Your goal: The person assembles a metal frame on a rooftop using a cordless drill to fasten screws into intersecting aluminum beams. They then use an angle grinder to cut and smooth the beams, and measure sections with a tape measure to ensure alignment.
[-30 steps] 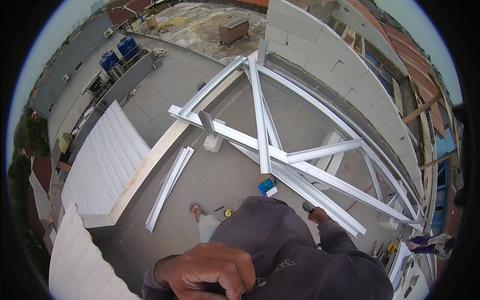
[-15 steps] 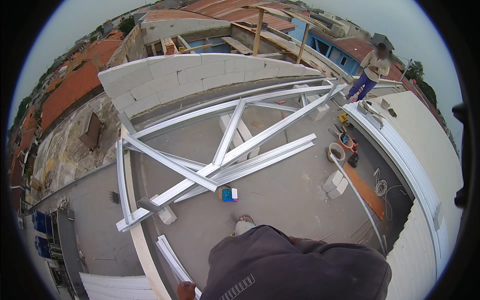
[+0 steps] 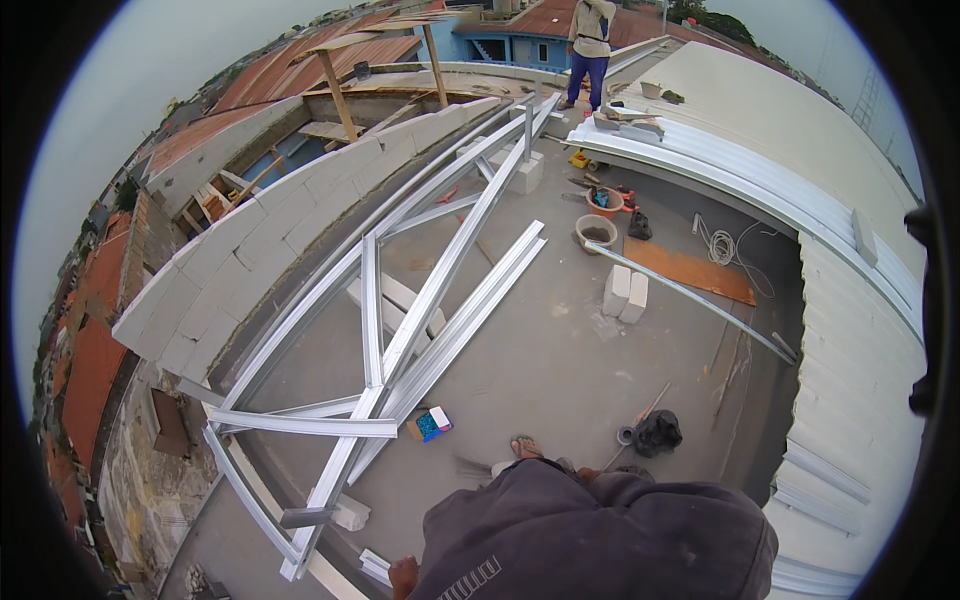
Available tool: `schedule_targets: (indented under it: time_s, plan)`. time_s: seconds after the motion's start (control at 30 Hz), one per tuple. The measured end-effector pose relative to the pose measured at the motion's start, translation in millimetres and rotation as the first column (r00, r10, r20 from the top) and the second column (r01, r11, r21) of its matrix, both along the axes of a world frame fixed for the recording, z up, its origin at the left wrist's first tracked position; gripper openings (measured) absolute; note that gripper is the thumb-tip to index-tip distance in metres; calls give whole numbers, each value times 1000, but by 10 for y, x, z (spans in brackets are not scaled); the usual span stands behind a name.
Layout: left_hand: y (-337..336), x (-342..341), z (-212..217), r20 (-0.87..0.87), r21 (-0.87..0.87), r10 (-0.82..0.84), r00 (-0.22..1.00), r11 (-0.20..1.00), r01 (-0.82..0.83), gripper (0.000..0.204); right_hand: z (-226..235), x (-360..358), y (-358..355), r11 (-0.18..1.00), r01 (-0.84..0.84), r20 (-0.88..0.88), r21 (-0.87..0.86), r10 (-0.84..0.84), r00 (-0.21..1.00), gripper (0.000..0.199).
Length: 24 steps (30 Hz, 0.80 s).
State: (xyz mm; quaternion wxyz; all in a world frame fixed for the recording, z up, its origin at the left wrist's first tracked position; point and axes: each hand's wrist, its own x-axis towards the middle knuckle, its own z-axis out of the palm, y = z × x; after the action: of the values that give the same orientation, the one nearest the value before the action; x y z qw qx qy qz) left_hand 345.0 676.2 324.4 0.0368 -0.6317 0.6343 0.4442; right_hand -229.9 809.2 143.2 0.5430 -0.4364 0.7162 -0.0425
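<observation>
At the lower edge, my left hand (image 3: 403, 577) is closed beside the end of a short silver metal channel (image 3: 374, 567) and seems to grip it; my shirt hides part of the hand. My right hand cannot be made out past the dark shirt (image 3: 600, 535). Ahead to the left lies a large truss (image 3: 415, 330) of silver metal channels, propped on white blocks. Loose channels (image 3: 470, 335) lie along its right side. Near my sandalled foot (image 3: 525, 447) sits an opened small box (image 3: 432, 424) with blue contents.
White blocks (image 3: 625, 293), buckets (image 3: 597, 232), a brown board (image 3: 690, 270), a coiled cable (image 3: 722, 247) and a black bag (image 3: 658, 433) lie to the right. A metal bar (image 3: 690, 300) leans across there. A low block wall (image 3: 290, 225) runs left. Another person (image 3: 590, 50) stands at the far end.
My view has swung to the right, so the truss appears further left and steeper. Less of the channel by my left hand shows. The black bag has come into view.
</observation>
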Motion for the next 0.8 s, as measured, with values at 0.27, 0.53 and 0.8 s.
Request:
schedule_targets:
  time_s: [0.27,0.53,0.8]
  plan:
    - [-1144,-1689,-89,-5,-1,26,1000,1000,-26,28,609,-815,-662,940,319,-204,117,-292,934,39]
    - [-2139,-3557,787,-173,-90,-184,967,981,171,32,1293,-1744,-1214,921,387,-360,-40,-374,855,39]
    - [-2305,-3644,914,-147,-105,-305,941,951,292,35,1101,-1481,-938,753,657,-327,23,-615,717,40]
